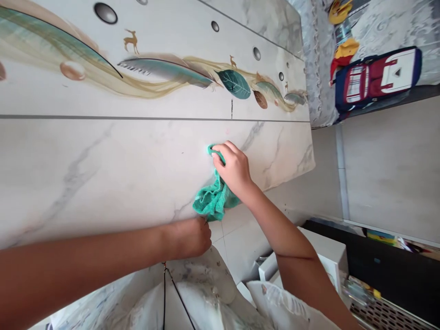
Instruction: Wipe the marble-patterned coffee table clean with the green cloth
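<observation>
On the marble-patterned tabletop (pixel 130 174), my right hand (pixel 234 166) is closed around a green cloth (pixel 211 201). One fold of the cloth pokes out past the fingertips, and the rest bunches below the hand toward the table's near edge. My left hand (pixel 192 237) is curled into a fist at that edge, right against the lower end of the cloth. Its fingers face away from me, so whether it grips a corner of the cloth is hidden.
A printed band of feathers and leaves (pixel 235 84) runs along the table. At the upper right a navy and red backpack (pixel 374 82) lies on a lace-covered surface. White boxy furniture (pixel 326 252) and a dark shelf (pixel 388 261) stand at the lower right.
</observation>
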A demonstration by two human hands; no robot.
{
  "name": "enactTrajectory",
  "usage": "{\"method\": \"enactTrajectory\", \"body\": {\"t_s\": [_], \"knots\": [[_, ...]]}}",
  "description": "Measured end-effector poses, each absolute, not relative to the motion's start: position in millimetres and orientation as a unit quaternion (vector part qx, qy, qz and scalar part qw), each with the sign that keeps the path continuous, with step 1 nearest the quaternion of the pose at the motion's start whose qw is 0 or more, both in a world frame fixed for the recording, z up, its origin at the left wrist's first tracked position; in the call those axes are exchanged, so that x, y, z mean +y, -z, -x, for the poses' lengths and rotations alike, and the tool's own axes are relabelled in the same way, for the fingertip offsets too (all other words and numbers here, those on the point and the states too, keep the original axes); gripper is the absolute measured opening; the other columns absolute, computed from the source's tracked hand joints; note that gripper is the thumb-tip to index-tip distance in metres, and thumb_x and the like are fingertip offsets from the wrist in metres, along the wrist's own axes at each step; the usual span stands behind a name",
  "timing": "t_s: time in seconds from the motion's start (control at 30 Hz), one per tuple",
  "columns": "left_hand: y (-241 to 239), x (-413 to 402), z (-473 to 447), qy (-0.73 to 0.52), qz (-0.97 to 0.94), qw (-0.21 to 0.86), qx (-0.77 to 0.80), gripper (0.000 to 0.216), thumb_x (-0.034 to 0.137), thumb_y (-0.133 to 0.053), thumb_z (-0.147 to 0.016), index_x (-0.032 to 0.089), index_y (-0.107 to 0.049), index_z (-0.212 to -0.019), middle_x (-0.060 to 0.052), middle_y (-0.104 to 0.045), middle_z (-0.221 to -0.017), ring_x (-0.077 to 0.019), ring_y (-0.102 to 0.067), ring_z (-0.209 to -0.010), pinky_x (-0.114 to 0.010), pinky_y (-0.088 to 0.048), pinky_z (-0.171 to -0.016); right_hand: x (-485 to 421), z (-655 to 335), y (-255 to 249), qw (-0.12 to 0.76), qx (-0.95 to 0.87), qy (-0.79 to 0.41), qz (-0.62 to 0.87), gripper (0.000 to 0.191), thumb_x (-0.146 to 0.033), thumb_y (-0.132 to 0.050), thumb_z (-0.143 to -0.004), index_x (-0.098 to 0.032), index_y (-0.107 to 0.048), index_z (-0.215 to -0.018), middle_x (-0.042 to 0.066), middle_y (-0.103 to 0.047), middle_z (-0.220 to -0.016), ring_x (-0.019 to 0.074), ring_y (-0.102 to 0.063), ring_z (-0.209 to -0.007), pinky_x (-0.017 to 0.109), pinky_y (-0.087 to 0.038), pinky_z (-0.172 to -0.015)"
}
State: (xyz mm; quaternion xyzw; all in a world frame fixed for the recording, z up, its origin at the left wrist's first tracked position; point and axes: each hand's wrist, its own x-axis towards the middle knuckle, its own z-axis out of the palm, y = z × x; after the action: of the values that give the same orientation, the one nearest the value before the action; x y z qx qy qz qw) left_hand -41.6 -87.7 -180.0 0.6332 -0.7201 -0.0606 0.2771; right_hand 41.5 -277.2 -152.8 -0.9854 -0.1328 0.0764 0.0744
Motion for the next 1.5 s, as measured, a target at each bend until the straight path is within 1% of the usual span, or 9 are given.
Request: {"method": "enactTrajectory", "body": {"t_s": [0.13,0.23,0.43,0.57,0.73,0.9,1.13,1.23,1.5], "knots": [[184.5,-86.5,45.6,0.043,-0.636,0.294,-0.712,0.023,0.016,-0.083,-0.068,0.018,-0.060,-0.067,-0.004,-0.059,-0.062,-0.0186,-0.056,-0.059,-0.035,-0.034,-0.053,-276.9,-48.1,155.1,0.073,-0.166,-0.088,0.979,0.022,-0.020,-0.046,-0.101,-0.019,-0.068,-0.101,0.006,-0.066,-0.090,0.0170,-0.059,-0.078,0.026,-0.042,-0.069],[187.0,-86.0,47.3,0.028,-0.643,0.301,-0.703,0.025,0.015,-0.083,-0.066,0.018,-0.059,-0.067,-0.003,-0.058,-0.062,-0.0185,-0.056,-0.060,-0.035,-0.034,-0.054,-277.4,-53.7,156.4,0.069,-0.148,-0.096,0.982,0.020,-0.020,-0.048,-0.099,-0.019,-0.068,-0.102,0.007,-0.066,-0.096,0.0176,-0.060,-0.080,0.027,-0.042,-0.069],[185.6,-87.1,43.9,0.050,-0.629,0.292,-0.718,0.022,0.016,-0.081,-0.070,0.018,-0.060,-0.067,-0.003,-0.059,-0.061,-0.0184,-0.056,-0.059,-0.035,-0.032,-0.053,-276.4,-46.3,154.7,0.069,-0.162,-0.111,0.978,0.019,-0.019,-0.048,-0.099,-0.019,-0.066,-0.102,0.006,-0.065,-0.089,0.0173,-0.060,-0.078,0.026,-0.042,-0.069],[182.8,-88.4,41.0,0.059,-0.632,0.292,-0.716,0.018,0.012,-0.079,-0.072,0.017,-0.062,-0.069,-0.004,-0.061,-0.062,-0.0182,-0.056,-0.059,-0.034,-0.032,-0.053,-277.7,-44.4,154.4,0.075,-0.141,-0.078,0.984,0.020,-0.018,-0.047,-0.097,-0.019,-0.067,-0.102,0.008,-0.068,-0.096,0.0178,-0.062,-0.083,0.026,-0.044,-0.071],[183.5,-89.3,42.6,0.046,-0.625,0.289,-0.723,0.018,0.015,-0.080,-0.072,0.017,-0.062,-0.068,-0.004,-0.060,-0.062,-0.0189,-0.057,-0.058,-0.035,-0.032,-0.052,-278.5,-41.7,155.2,0.083,-0.167,-0.104,0.977,0.021,-0.019,-0.047,-0.098,-0.020,-0.067,-0.100,0.005,-0.067,-0.088,0.0164,-0.059,-0.074,0.026,-0.042,-0.066],[187.1,-89.0,43.3,0.034,-0.634,0.298,-0.713,0.021,0.011,-0.078,-0.070,0.018,-0.059,-0.066,-0.003,-0.058,-0.060,-0.0183,-0.056,-0.058,-0.034,-0.033,-0.052,-278.5,-49.7,158.2,0.095,-0.119,-0.105,0.983,0.022,-0.018,-0.047,-0.095,-0.019,-0.067,-0.102,0.008,-0.069,-0.098,0.0183,-0.063,-0.084,0.026,-0.045,-0.071],[185.7,-85.9,35.8,0.041,-0.619,0.287,-0.730,0.015,0.008,-0.071,-0.075,0.017,-0.060,-0.071,-0.003,-0.058,-0.063,-0.0191,-0.056,-0.059,-0.034,-0.033,-0.054,-279.2,-39.8,143.1,0.142,-0.094,-0.179,0.969,0.011,-0.022,-0.057,-0.090,-0.020,-0.064,-0.099,0.005,-0.070,-0.099,0.0171,-0.063,-0.086,0.025,-0.042,-0.069],[184.6,-82.4,32.4,0.035,-0.621,0.277,-0.733,0.015,0.006,-0.067,-0.078,0.017,-0.059,-0.073,-0.003,-0.057,-0.064,-0.0192,-0.056,-0.060,-0.033,-0.034,-0.055,-279.4,-42.0,142.4,0.122,-0.076,-0.186,0.972,0.016,-0.025,-0.061,-0.089,-0.019,-0.063,-0.103,0.006,-0.069,-0.103,0.0168,-0.060,-0.080,0.025,-0.037,-0.064],[186.3,-82.1,31.1,0.012,-0.632,0.314,-0.708,0.018,0.004,-0.059,-0.083,0.018,-0.055,-0.072,-0.003,-0.055,-0.066,-0.0182,-0.052,-0.059,-0.034,-0.033,-0.057,-279.4,-64.9,159.3,0.153,-0.062,-0.157,0.974,0.014,-0.022,-0.052,-0.098,-0.017,-0.062,-0.108,0.010,-0.065,-0.108,0.0179,-0.058,-0.088,0.027,-0.039,-0.072]]}}
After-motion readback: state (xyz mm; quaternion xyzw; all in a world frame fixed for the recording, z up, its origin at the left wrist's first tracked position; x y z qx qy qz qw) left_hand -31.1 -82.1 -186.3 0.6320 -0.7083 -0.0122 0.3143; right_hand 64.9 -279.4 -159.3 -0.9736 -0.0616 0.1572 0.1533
